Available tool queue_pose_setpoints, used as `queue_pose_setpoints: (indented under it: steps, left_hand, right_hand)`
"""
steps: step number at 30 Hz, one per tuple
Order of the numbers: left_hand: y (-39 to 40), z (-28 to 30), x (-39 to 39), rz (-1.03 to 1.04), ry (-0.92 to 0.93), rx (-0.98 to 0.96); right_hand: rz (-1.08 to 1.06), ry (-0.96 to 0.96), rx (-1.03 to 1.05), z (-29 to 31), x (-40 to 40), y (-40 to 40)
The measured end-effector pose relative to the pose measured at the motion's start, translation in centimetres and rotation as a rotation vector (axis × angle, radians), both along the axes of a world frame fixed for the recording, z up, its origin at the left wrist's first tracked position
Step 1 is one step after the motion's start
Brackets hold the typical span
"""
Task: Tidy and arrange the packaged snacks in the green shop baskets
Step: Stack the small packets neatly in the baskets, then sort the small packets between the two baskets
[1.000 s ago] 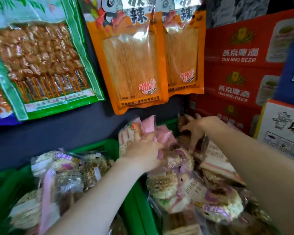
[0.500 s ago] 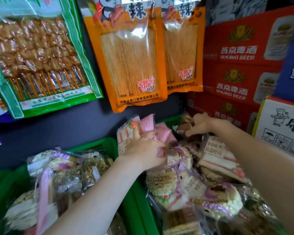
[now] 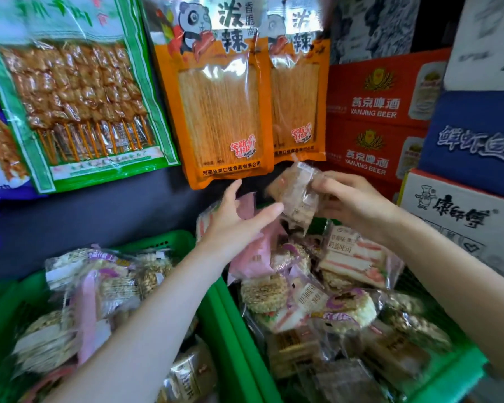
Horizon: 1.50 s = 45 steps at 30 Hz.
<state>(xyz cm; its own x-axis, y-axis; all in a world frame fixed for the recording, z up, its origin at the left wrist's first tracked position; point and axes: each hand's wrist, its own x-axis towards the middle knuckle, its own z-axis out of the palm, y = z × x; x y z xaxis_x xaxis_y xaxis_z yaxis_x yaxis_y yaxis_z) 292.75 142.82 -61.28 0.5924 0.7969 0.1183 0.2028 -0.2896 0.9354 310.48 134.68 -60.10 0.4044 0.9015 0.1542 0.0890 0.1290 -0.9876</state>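
Observation:
Two green baskets stand side by side, the left basket and the right basket, both heaped with wrapped snacks. My right hand holds a clear packet with a brown cake raised above the back of the right basket. My left hand is spread, fingers straight, its thumb tip touching that packet from the left. Under the left hand stands a pink packet. A strawberry sandwich cake packet lies below the right wrist.
Orange noodle-snack bags and a green skewer-snack bag hang on the dark wall behind. Red Yanjing Beer cartons and white and blue cartons are stacked at the right, close to the right basket.
My left hand has let go of the pink packets and opened, rising toward the right hand. My right hand has lifted a brown cake packet out of the basket's back corner.

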Motion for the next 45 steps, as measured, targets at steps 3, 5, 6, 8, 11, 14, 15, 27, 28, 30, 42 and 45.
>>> queue_pose_setpoints:
  steps: [3,5,6,8,11,14,15,27,28,30,42,45]
  left_hand:
    - [-1.8,0.7,-1.2,-0.143,-0.185,-0.333]
    - [-2.7,0.2,-2.0,-0.147,-0.267,-0.417]
    - [-3.2,-0.1,-2.3,-0.131,-0.278,-0.443]
    - [-4.0,-1.1,-2.9,-0.091,-0.259,-0.489]
    - [-4.6,-2.4,-4.2,-0.022,-0.211,-0.516]
    - [-4.6,-3.2,-5.5,0.053,-0.223,-0.515]
    - [-4.6,-3.3,-5.9,0.073,-0.227,-0.509]
    - [-4.0,-2.7,-12.0,0.217,-0.207,-0.424]
    - [-4.1,-2.6,-12.4,0.223,-0.205,-0.434]
    - [-4.1,-2.6,-12.9,0.228,-0.188,-0.425]
    - [-3.5,-2.6,-13.9,0.203,-0.159,-0.419]
    - [-3.7,-3.1,-13.4,0.200,-0.158,-0.416]
  right_hand:
    - [0.114,0.115,-0.008,-0.1,-2.5,-2.2]
    - [0.134,0.069,-0.086,-0.1,-3.4,-3.7]
    - [0.126,0.039,-0.134,0.0,-3.5,-4.6]
    - [0.101,-0.074,-0.271,0.1,-3.2,-6.5]
    - [0.028,-0.778,-0.558,-0.1,-1.9,-9.5]
    - [0.210,-1.155,-0.864,-1.1,-3.0,-10.9]
    - [0.266,-1.164,-0.921,-1.8,-4.1,-10.8]
    - [0.587,-1.976,-0.771,-6.2,-11.2,-6.8]
    - [0.570,-1.997,-0.759,-6.7,-11.2,-6.4]
    - [0.509,-1.996,-0.712,-7.0,-11.2,-5.6]
    - [-0.021,-1.874,-0.272,-8.6,-8.1,-7.2]
    - [-0.021,-1.630,-0.242,-7.8,-7.6,-6.7]
